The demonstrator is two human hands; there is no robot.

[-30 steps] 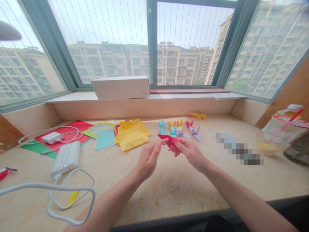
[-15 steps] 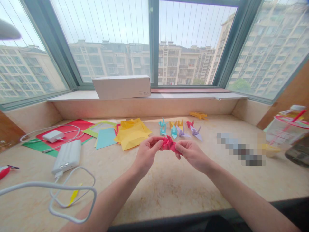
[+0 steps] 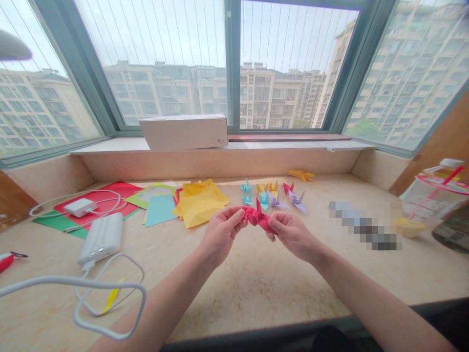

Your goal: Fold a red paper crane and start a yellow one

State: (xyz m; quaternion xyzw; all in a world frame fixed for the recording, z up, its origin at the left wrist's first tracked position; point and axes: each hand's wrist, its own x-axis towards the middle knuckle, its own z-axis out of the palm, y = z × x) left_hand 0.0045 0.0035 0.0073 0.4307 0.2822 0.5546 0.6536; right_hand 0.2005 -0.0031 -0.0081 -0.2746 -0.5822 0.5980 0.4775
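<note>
Above the counter (image 3: pixel 256 293), left hand (image 3: pixel 221 233) and right hand (image 3: pixel 294 234) pinch red origami (image 3: pixel 253 217) crosswise, one tip upward.

The left hand (image 3: pixel 222 231) now pinches the left end of the red folded paper (image 3: pixel 262 221), where a second ago a long point jutted leftward past its fingertips; a narrow spike (image 3: pixel 258 205) rises midway, taller and more upright than half a second ago
</note>
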